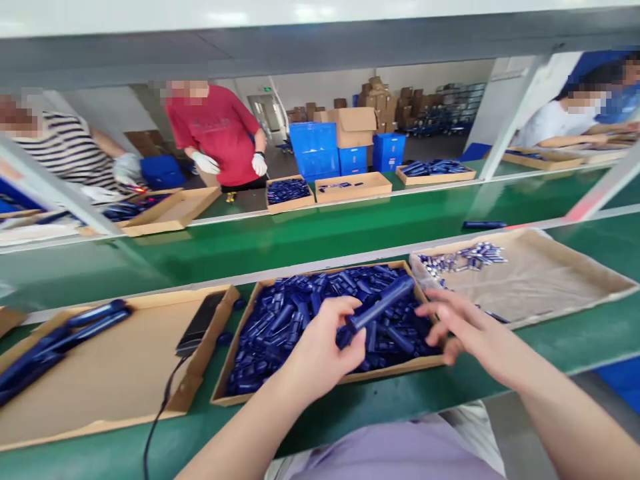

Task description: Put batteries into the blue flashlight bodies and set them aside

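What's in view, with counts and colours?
near trays: 3+, brown, green bench
plastic parts: uncountable, dark blue, middle tray
metallic parts: uncountable, silver and blue, right tray
long tubes: several, dark blue, left tray
corded device: 1, black, left tray
lone tube: 1, dark blue, beyond right tray
held tube: 1, dark blue, over middle tray
far trays: several, brown, opposite
crates: several, blue, background
cartons: many, brown, background
overhead shelf: 1, grey, top
people: 4+, varied clothes, opposite
left hand: 1, bare, on held tube
right hand: 1, bare, beside held tube
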Available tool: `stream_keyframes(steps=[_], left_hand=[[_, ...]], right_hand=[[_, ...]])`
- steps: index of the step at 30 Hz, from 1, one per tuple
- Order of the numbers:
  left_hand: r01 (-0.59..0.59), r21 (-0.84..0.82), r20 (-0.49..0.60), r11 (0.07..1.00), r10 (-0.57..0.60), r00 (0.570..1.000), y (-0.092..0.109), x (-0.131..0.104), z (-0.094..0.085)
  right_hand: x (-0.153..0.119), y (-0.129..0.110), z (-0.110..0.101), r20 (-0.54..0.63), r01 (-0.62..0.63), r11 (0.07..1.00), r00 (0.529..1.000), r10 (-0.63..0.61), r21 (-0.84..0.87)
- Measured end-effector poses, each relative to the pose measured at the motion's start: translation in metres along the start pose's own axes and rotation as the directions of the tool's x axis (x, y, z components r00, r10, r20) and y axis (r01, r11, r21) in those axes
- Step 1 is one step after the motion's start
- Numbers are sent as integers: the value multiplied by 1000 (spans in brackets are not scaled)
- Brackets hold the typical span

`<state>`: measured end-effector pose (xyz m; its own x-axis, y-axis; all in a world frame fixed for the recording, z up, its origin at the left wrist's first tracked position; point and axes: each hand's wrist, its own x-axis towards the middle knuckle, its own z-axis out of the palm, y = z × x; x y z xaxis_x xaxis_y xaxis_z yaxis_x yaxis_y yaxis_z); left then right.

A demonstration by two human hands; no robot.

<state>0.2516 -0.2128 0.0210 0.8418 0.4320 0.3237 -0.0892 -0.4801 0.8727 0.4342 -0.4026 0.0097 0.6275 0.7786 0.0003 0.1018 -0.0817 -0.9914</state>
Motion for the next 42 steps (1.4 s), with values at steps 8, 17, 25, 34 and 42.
stream_keyframes(steps=[8, 17, 25, 34, 42], left_hand=[[293, -273, 333, 916, -196, 922, 0, -15, 47], [645, -650, 494, 401, -423, 760, -1, 8, 30], [569, -821, 497, 49, -429, 755, -17, 3, 27], [421, -904, 405, -71, -456, 792, -22, 0, 30], [419, -906, 396, -67, -489, 777, -24, 1, 32]], right_hand=[[22, 4, 31, -105, 102, 944, 992, -73, 313], [111, 33, -78, -190, -95, 578, 976, -106, -810], [137, 59, -112, -38, -17, 274, 997, -71, -962], [26, -9, 26, 122, 434, 548, 849, -513, -715], [22, 1, 86, 202, 636, 439, 685, -700, -635]])
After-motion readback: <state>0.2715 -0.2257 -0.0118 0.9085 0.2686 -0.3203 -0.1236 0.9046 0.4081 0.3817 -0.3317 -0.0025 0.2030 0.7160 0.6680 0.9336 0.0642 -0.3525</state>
